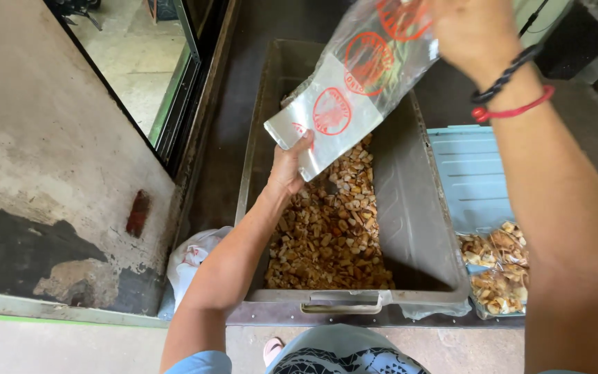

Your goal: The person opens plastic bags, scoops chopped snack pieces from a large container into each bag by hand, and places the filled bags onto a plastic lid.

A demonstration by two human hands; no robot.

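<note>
Clear plastic bag (354, 83) with round red printed marks, held slanting above a deep grey metal bin (417, 228); the bag looks flat and empty, its lower end low over the bin's contents and its upper end near the top edge of the view. The bin holds a heap of small golden-brown fried pieces (330, 235) (kind not discernible), piled toward its left side. Left hand (288, 166): arm stretched forward over the bin, thumb and fingers pinched shut on the bag's lower end. Right hand (468, 31): raised, wrist bent, fingers closed on the bag's upper end; a black braided band and a red cord (510, 104) circle the wrist. To the right of the bin, filled bags of the same pieces (496, 266) lie beside a pale blue lid (468, 173). A white cloth (192, 260) sits left of the bin.
</note>
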